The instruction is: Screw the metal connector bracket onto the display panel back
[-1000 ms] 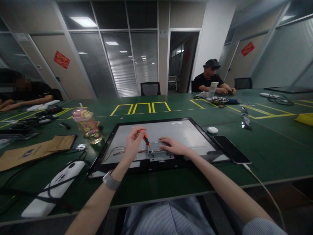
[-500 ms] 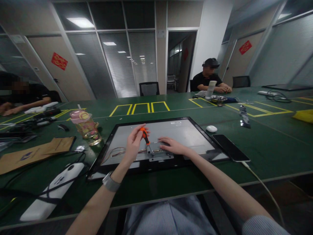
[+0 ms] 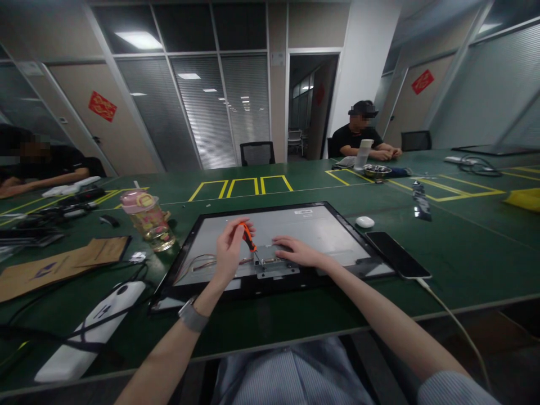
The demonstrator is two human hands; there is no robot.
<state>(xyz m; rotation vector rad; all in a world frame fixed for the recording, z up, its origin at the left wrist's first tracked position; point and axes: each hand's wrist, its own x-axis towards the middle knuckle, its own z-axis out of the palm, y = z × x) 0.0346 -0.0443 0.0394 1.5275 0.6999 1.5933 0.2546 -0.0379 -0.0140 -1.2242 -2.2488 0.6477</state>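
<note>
My left hand point(image 3: 229, 247) is closed around the orange-and-black handle of a screwdriver point(image 3: 248, 238). The screwdriver leans to the left, its shaft running down to a metal bracket point(image 3: 278, 271). Whether the tip sits in a screw is too small to see. My right hand point(image 3: 297, 251) lies with fingers stretched out at the bracket's upper right, holding nothing. Beneath both hands is a grey display panel point(image 3: 270, 225) with a black frame, lying flat on the green table point(image 3: 295, 323). Thin wires point(image 3: 192, 264) run across the panel, left of the bracket.
Left of the panel stand a pink-lidded bottle point(image 3: 147, 216), a brown paper bag point(image 3: 63, 261) and a white power strip point(image 3: 93, 332) with dark cables. A phone point(image 3: 399, 256) on a cable and a white case point(image 3: 365, 221) lie right. Two people sit across the table.
My left hand has shifted slightly left, and the screwdriver handle tilts further left with it. My right hand stays where it was.
</note>
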